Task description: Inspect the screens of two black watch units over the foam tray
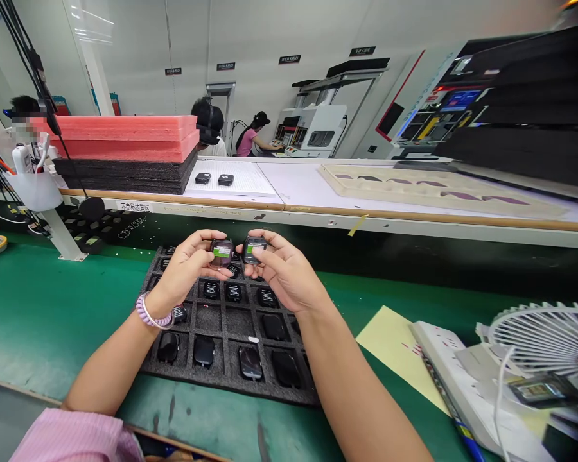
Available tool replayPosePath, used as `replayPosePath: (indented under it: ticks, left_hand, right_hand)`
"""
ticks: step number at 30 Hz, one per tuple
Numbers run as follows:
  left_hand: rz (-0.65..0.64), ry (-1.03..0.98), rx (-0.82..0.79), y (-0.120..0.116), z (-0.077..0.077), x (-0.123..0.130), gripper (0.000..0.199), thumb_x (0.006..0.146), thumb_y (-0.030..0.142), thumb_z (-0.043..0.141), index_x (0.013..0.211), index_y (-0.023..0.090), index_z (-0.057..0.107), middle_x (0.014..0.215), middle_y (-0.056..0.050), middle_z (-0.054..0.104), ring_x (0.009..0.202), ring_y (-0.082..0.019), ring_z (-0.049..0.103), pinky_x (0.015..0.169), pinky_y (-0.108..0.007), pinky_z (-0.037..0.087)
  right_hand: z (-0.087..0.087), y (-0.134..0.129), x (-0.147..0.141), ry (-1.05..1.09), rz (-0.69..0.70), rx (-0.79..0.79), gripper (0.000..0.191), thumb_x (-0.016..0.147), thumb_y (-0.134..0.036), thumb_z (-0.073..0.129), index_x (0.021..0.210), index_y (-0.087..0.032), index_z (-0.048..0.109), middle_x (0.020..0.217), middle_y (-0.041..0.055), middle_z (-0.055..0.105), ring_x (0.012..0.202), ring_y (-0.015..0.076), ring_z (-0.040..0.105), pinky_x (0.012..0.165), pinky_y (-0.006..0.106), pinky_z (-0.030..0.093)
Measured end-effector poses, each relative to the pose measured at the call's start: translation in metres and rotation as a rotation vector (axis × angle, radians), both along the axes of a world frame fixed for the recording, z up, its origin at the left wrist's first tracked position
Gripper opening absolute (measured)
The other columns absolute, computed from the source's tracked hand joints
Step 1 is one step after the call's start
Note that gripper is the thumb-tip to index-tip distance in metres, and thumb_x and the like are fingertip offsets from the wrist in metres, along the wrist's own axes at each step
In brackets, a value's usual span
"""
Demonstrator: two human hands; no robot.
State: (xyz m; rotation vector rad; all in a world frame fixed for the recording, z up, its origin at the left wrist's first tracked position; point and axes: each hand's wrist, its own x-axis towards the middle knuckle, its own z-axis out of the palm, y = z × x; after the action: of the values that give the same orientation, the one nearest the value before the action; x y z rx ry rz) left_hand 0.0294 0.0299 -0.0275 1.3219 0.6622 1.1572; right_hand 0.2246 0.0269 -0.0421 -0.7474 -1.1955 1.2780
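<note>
My left hand [189,264] grips a small black device [221,252] with a green label, held above the black foam tray [231,382]. My right hand [279,269] grips a second small black device [253,249] of the same kind, right beside the first; the two nearly touch. The tray lies on the green mat below both hands. Its square pockets hold several more black devices [250,361], some face up with dark glossy screens, some showing labelled backs. A few pockets are bare. A purple band sits on my left wrist.
A raised white shelf [318,192] runs across behind, carrying pink foam sheets [125,136] on black foam, two black devices [214,179] and a beige tray [433,189]. A white fan [544,337], power strip [450,372] and yellow paper [390,350] lie at right. People sit at far benches.
</note>
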Motion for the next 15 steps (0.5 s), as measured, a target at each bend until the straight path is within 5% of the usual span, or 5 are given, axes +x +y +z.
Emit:
replayPosePath:
  ticks: [15]
  left_hand:
    - [0.014, 0.021, 0.007, -0.0011, 0.0009, 0.0007, 0.031, 0.081, 0.025, 0.063, 0.11, 0.017, 0.057, 0.088, -0.001, 0.067, 0.062, -0.015, 0.072, 0.062, -0.026, 0.065]
  right_hand:
    - [-0.0018, -0.0012, -0.0009, -0.029, -0.009, -0.002, 0.052, 0.071, -0.042, 0.088, 0.109, -0.021, 0.059, 0.09, 0.0038, 0.069, 0.059, 0.0136, 0.058, 0.056, 0.028, 0.048]
